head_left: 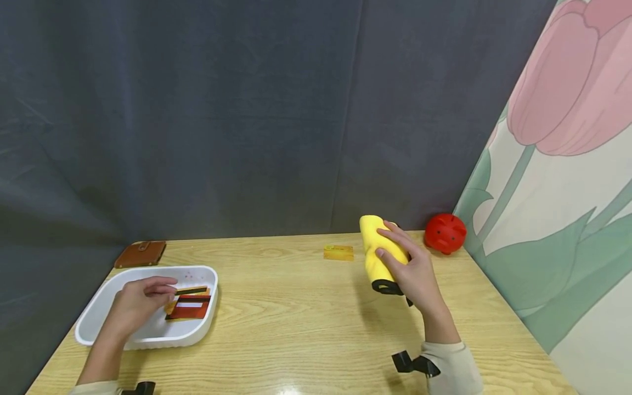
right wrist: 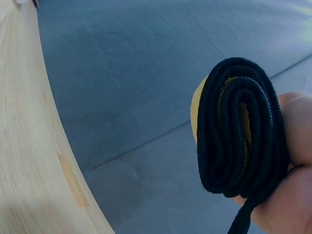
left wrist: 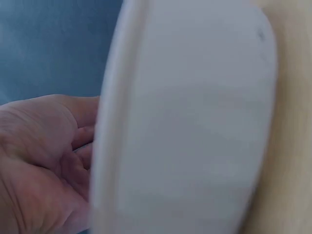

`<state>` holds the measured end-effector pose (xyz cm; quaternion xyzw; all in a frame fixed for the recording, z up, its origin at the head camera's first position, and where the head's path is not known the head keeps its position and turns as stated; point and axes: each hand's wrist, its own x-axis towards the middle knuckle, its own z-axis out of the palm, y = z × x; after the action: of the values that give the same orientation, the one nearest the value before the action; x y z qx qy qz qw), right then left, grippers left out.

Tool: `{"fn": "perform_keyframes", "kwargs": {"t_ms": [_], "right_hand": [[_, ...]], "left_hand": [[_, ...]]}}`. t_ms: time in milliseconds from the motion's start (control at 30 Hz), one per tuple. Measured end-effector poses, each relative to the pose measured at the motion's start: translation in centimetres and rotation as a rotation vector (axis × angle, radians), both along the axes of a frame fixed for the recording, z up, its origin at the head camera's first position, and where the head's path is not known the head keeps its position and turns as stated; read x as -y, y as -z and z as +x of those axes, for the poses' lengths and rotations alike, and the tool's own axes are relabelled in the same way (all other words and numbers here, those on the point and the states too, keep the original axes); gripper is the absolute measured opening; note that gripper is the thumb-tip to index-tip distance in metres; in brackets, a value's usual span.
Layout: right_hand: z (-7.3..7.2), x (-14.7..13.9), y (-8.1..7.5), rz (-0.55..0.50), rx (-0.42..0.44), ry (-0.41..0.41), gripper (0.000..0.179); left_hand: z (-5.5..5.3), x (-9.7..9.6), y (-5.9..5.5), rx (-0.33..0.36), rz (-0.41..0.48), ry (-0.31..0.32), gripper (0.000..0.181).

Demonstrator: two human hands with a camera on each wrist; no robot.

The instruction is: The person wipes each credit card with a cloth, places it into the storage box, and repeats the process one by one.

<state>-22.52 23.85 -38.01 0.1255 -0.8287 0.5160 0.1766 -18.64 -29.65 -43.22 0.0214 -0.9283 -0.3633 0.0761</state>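
Note:
My right hand [head_left: 419, 271] grips a rolled yellow towel [head_left: 376, 249] and holds it up above the right part of the table. In the right wrist view the towel's black-edged end [right wrist: 239, 131] shows as a flat spiral, with a black strap [right wrist: 240, 219] hanging from it. Over the white plastic tub [head_left: 143, 344] on the left is my left hand [head_left: 135, 304], fingers loosely bent and fingertips beside several orange and red cards [head_left: 190, 310] inside. The tub's wall [left wrist: 190, 122] hides those fingertips in the left wrist view.
A brown leather wallet [head_left: 140, 254] lies behind the tub at the table's back left. One yellow card [head_left: 338, 253] is on the table near the back edge. A red piggy bank [head_left: 445, 233] stands at the back right corner, close to dark curtain [head_left: 237, 120] and flowered curtain [head_left: 568, 247].

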Motion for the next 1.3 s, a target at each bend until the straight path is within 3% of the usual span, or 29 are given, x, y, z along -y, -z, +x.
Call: {"fn": "perform_keyframes", "kwargs": {"t_ms": [133, 233, 367, 500, 600, 700, 933, 1100, 1300], "right_hand": [[-0.2, -0.2, -0.1, -0.020, -0.017, 0.003, 0.040], [-0.1, -0.3, -0.2, -0.040, -0.022, 0.005, 0.039], [0.2, -0.5, -0.4, -0.052, -0.019, 0.017, 0.038], [0.4, -0.7, -0.8, -0.059, -0.017, 0.031, 0.039], [0.8, -0.6, -0.9, -0.076, -0.001, 0.035, 0.039], [1.1, -0.4, -1.0, -0.096, 0.007, 0.037, 0.039], [1.3, -0.3, -1.1, -0.090, -0.022, 0.049, 0.038], [1.4, 0.2, -1.1, -0.110, -0.009, 0.016, 0.039], [1.5, 0.7, -1.2, -0.121, -0.008, 0.008, 0.039]], "left_hand": [[-0.7, -2.4, -1.7, -0.062, 0.060, 0.060, 0.029], [-1.7, -5.4, -3.3, -0.086, 0.090, 0.120, 0.030], [-4.0, -10.8, -5.0, -0.088, 0.130, 0.244, 0.029], [-7.0, -15.9, -5.3, -0.071, 0.207, 0.408, 0.027], [-9.3, -18.8, -4.5, -0.022, 0.259, 0.518, 0.029], [-11.4, -20.9, -3.0, 0.049, 0.292, 0.584, 0.033], [-15.7, -23.8, 1.1, 0.153, 0.365, 0.571, 0.041], [-17.3, -24.4, 3.5, 0.183, 0.331, 0.540, 0.052], [-18.2, -25.2, 5.3, 0.171, 0.249, 0.517, 0.061]]}}
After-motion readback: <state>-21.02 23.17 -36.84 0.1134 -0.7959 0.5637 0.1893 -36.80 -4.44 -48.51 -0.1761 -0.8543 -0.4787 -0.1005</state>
